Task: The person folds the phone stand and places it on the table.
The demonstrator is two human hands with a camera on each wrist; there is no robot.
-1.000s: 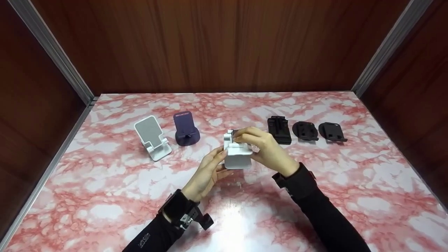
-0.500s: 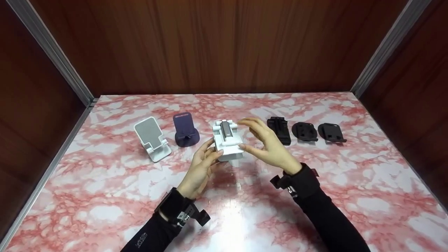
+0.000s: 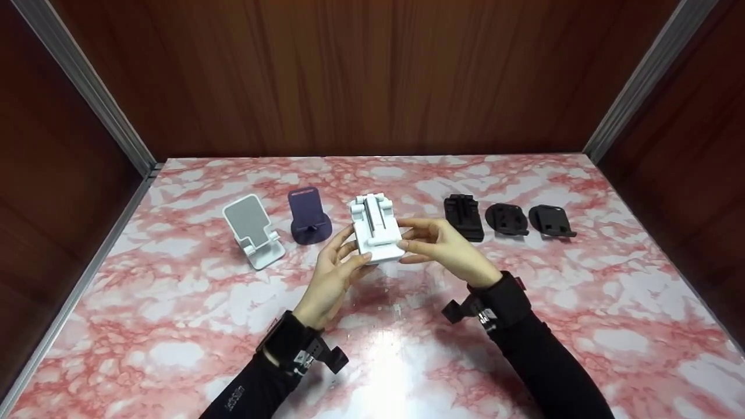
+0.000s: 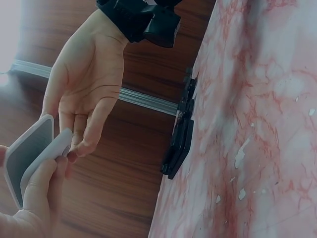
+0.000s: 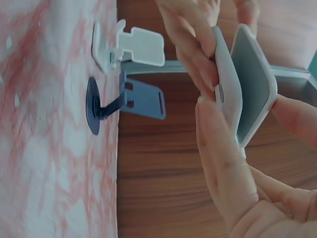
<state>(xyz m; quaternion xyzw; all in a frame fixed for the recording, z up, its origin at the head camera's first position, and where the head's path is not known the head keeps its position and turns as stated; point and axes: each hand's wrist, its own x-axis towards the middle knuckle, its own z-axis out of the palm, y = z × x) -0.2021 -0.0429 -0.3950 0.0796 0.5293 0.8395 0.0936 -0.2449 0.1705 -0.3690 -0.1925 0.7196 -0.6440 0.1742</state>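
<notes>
A person holds a white phone stand [image 3: 376, 230] in both hands, raised above the surface [image 3: 174, 349], its hinged end toward twelve o'clock. The two wrist views show its two plates close together with a gap between them.

The left hand [image 3: 332, 278] comes in from seven o'clock; its grip is closed to the thickness of the stand, thumb on the near corner and fingers against the edge and underside. The right hand [image 3: 447, 247] comes in from four o'clock, its grip narrowed to a pinch on the right-hand edge, thumb against one plate and fingers against the other.

At nine o'clock from the held stand, a purple stand [image 3: 305, 206] is propped up on a round base, and beyond it a grey-faced stand [image 3: 247, 221] leans back on its white base. Toward three o'clock, in a row, lie an oblong black stand [image 3: 464, 216], a round black stand [image 3: 506, 219] and a square-plated black stand [image 3: 551, 220].
</notes>
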